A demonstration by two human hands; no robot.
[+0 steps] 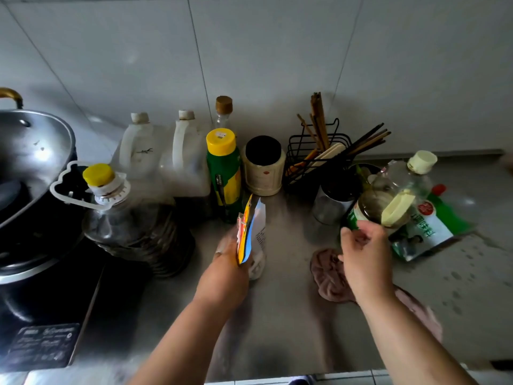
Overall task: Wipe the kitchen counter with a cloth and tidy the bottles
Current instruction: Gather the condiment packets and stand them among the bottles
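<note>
steel counter (277, 315), dull, with water drops at its right end. every place below is given from the green bottle (224, 176), a yellow-capped plastic bottle whose yellow label print is too blurred to read.

far left of it, a metal wok (30, 162) sits on a black induction cooker (55, 315); the panel's white print is unreadable. just left and nearer, a ribbed clear oil bottle (125, 218) with a yellow cap. behind-left, two white plastic jugs (138, 154). touching its right side, a cream jar (263, 168) with a black lid. further right, a black wire rack (313, 151) of chopsticks.

far right, a green-and-white pouch (427, 232) lies flat, with a red logo and green chinese characters that i cannot read for sure.

in front of it, the left hand (230, 262) is clamped round a crumpled packet (251, 232), yellow, blue and white, held upright; its small print is illegible.

to the right and nearer, the right hand (363, 254) has curled fingers against a tilted, green-labelled glass jar (380, 209); blur hides whether they grip it. the pinkish-brown cloth (330, 276) lies bunched on the counter under that wrist, not held.
</note>
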